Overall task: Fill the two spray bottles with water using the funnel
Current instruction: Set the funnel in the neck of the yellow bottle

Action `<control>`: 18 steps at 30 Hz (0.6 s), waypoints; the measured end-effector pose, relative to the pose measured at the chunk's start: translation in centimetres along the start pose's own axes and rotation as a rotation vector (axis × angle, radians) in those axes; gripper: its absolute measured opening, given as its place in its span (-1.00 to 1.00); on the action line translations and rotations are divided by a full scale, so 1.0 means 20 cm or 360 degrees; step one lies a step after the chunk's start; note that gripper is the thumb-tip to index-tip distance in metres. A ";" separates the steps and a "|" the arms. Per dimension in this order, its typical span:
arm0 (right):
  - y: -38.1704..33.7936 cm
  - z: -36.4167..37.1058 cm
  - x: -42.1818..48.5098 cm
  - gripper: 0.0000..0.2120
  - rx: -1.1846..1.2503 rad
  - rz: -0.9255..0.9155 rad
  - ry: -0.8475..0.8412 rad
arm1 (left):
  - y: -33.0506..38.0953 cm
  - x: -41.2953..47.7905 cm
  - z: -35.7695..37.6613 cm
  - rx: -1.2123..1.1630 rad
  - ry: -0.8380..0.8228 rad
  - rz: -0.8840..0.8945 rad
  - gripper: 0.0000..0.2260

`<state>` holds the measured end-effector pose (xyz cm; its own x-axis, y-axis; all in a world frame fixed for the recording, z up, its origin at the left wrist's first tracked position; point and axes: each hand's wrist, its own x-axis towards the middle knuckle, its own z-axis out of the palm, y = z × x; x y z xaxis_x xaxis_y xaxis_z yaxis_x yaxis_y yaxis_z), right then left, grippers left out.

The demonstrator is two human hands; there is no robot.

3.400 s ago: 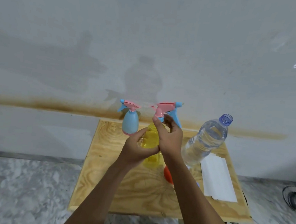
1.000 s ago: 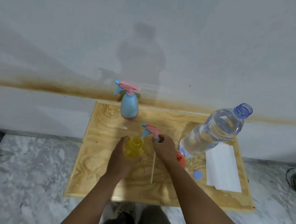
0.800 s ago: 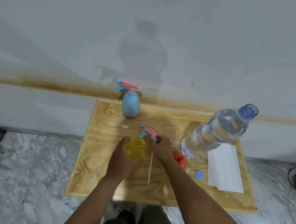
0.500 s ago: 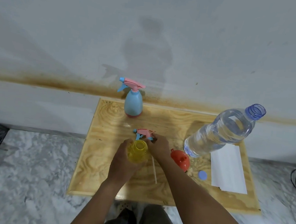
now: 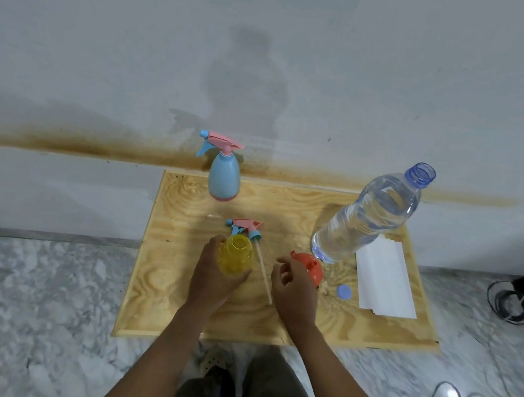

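Observation:
My left hand [image 5: 212,281] grips an open yellow spray bottle [image 5: 236,255] that stands upright on the wooden board [image 5: 169,285]. Its pink and blue spray head [image 5: 245,226] lies on the board just behind it, with the dip tube [image 5: 263,273] running toward me. My right hand [image 5: 293,289] hovers empty with loosely curled fingers, just left of the orange funnel [image 5: 310,268]. A blue spray bottle [image 5: 224,177] with its head on stands at the back. A large clear water bottle [image 5: 371,215], uncapped, stands at the right.
A blue bottle cap [image 5: 344,292] lies beside the funnel. Folded white paper [image 5: 384,280] lies at the board's right. The wall rises straight behind the board. Cables [image 5: 506,302] lie on the marble floor at the right.
My right hand has laid the spray head on the board, let go of it and moved right toward the funnel. My left hand still holds the yellow bottle.

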<state>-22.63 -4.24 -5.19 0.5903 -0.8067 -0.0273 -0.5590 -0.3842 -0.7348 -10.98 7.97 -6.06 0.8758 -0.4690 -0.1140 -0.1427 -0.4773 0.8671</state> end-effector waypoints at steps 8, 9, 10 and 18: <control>0.22 -0.14 -0.03 -0.77 -0.0146 0.0435 0.0211 | 0.00 0.01 0.02 -0.0009 0.0053 -0.0035 -0.30; 0.24 -0.15 -0.01 -0.70 -0.0119 0.0435 0.0184 | 0.00 0.01 0.02 -0.0005 0.0056 -0.0028 -0.30; 0.25 -0.15 0.02 -0.64 -0.0088 0.0425 0.0149 | 0.01 0.01 0.02 -0.0002 0.0059 -0.0017 -0.31; 0.25 -0.13 0.13 -0.58 -0.0104 0.0430 0.0021 | 0.03 -0.01 0.00 0.0026 0.0022 -0.0033 -0.33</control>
<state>-25.32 -9.43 -7.21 0.4072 -0.8895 -0.2072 -0.7317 -0.1820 -0.6569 -11.21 7.76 -5.63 0.8849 -0.4486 -0.1251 -0.1319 -0.4991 0.8565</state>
